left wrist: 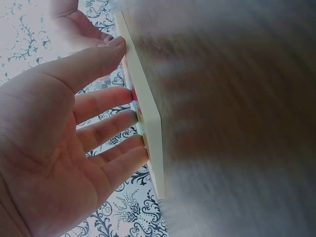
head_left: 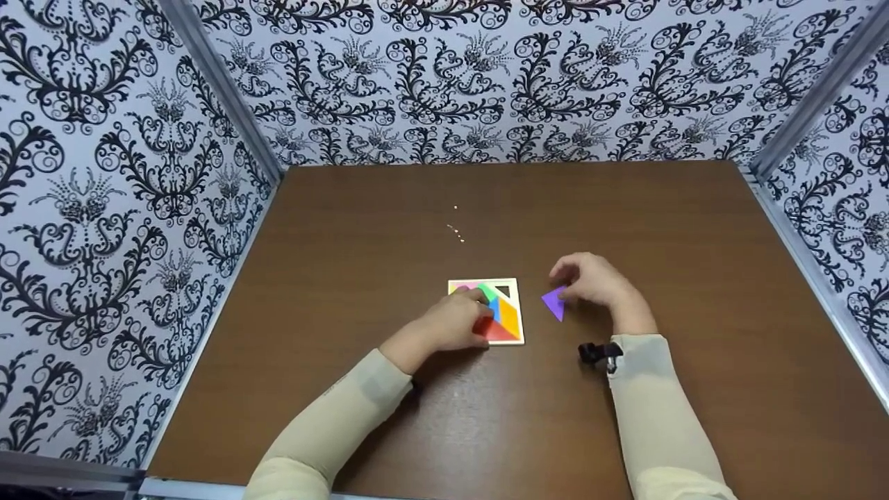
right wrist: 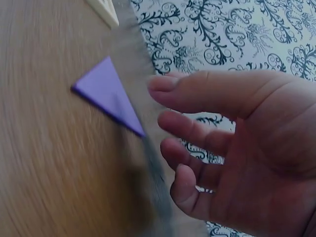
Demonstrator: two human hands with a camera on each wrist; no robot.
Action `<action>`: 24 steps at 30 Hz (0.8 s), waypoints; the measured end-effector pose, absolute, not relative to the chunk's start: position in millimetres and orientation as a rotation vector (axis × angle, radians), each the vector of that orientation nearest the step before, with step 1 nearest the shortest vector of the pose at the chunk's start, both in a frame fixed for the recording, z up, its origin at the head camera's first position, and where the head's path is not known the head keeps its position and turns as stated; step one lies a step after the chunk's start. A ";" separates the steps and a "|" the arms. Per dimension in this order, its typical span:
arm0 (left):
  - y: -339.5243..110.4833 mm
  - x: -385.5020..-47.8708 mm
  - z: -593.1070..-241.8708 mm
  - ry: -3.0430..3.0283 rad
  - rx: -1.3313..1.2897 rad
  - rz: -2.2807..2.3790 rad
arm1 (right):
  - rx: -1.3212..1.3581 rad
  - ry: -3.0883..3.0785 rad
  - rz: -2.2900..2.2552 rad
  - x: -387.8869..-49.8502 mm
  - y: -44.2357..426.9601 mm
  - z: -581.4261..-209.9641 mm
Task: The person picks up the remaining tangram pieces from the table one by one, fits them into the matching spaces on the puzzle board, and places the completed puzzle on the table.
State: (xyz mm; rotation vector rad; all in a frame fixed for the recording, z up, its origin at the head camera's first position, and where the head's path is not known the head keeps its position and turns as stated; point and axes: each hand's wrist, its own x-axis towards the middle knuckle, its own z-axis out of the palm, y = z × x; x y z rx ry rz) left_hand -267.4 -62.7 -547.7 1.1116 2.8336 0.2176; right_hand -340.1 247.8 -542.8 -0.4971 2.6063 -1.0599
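Observation:
A square tangram tray [head_left: 520,314] with a cream frame lies flat near the table's middle. Its colored pieces include an orange piece [head_left: 510,317] and a red piece [head_left: 497,333]; a dark triangular opening shows at the upper right. My left hand [head_left: 448,323] rests over the tray's left part, hiding some pieces. In the left wrist view, its extended fingers [left wrist: 106,102] touch the top and the thumb meets the frame's edge. Right of the tray lies a purple triangle piece [right wrist: 103,91]. My right hand [head_left: 594,283] hovers beside it, fingers loosely bent, holding nothing.
The brown wooden table [head_left: 361,222] is bounded by black-and-white patterned walls [head_left: 444,76] and metal rails. A few small pale specks [head_left: 455,232] are on the surface beyond the tray. A black camera mount [head_left: 597,353] sticks out from the right wrist.

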 end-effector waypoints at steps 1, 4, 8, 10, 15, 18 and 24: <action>-62.5 -267.5 -548.1 2.834 1.113 0.218 | -0.513 2.602 -1.052 -339.8 248.7 -542.9; -62.8 -267.8 -549.0 2.833 1.112 0.227 | -0.558 2.590 -1.022 -339.4 250.3 -544.4; -63.7 -267.4 -550.3 2.834 1.107 0.257 | -0.575 2.583 -0.970 -338.0 250.0 -546.3; -64.1 -267.2 -551.1 2.837 1.101 0.267 | -0.584 2.584 -0.949 -337.4 249.6 -546.7; -64.1 -267.8 -553.0 2.839 1.084 0.271 | -0.589 2.594 -0.930 -337.0 248.6 -547.7; -63.6 -267.8 -553.4 2.845 1.087 0.258 | -0.586 2.608 -0.918 -337.2 248.5 -548.8; -62.7 -266.6 -551.4 2.851 1.081 0.259 | -0.612 2.637 -0.889 -338.1 248.3 -551.0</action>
